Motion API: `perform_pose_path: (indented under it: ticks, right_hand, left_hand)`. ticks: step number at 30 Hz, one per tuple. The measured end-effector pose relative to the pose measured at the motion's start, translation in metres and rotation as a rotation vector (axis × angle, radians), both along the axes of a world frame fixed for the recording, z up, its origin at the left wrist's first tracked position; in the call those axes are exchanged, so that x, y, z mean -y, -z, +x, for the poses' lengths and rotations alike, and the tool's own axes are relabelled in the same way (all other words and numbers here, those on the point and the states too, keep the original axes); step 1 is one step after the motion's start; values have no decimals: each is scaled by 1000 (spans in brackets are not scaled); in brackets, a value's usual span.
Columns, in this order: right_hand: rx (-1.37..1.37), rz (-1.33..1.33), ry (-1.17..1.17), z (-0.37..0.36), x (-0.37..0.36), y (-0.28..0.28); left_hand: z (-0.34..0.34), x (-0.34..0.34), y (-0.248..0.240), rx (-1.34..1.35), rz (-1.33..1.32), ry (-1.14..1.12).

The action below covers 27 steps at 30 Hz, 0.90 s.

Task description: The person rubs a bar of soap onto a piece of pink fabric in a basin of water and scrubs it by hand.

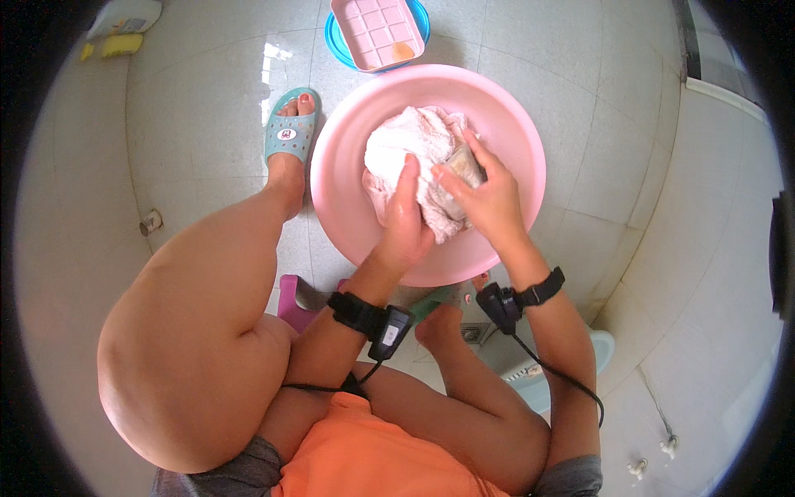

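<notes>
A wet, pale pink and white cloth [410,137] lies bunched inside a large pink basin [344,178]. My left hand [404,219] holds the near left side of the cloth, thumb on top and its other fingers hidden beneath the folds. My right hand [495,195] grips a pale, blocky bar of soap [465,166] between thumb and fingers. The bar rests against the right side of the cloth. Black straps with small cabled devices circle both my wrists.
Beyond the basin, a pink tray [377,33] with a small orange piece rests on a blue round tub [335,41]. A purple stool [291,302] and a light blue basin [604,352] are near my legs. Bottles [124,16] stand far left; tiled walls flank the floor.
</notes>
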State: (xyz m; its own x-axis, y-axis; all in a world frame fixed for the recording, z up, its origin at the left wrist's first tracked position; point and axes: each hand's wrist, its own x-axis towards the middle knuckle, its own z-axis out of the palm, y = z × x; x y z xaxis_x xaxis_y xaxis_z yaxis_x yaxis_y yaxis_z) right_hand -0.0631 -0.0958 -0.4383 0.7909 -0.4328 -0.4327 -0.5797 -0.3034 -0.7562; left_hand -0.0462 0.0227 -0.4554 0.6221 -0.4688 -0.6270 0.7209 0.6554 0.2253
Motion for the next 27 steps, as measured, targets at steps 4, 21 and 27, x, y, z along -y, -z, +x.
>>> perform_pose_path:
  ticks: [4,21,27]
  right_hand:
    - [336,-151,-358,-15,-46,-45]
    - [398,-361,-330,19,-30,6]
    - [206,-222,-202,-15,-10,36]
  left_hand:
    - [-19,-53,50,755,621,354]
    - [-14,-25,38,-231,-335,24]
    - [-2,-25,25,-291,-190,5]
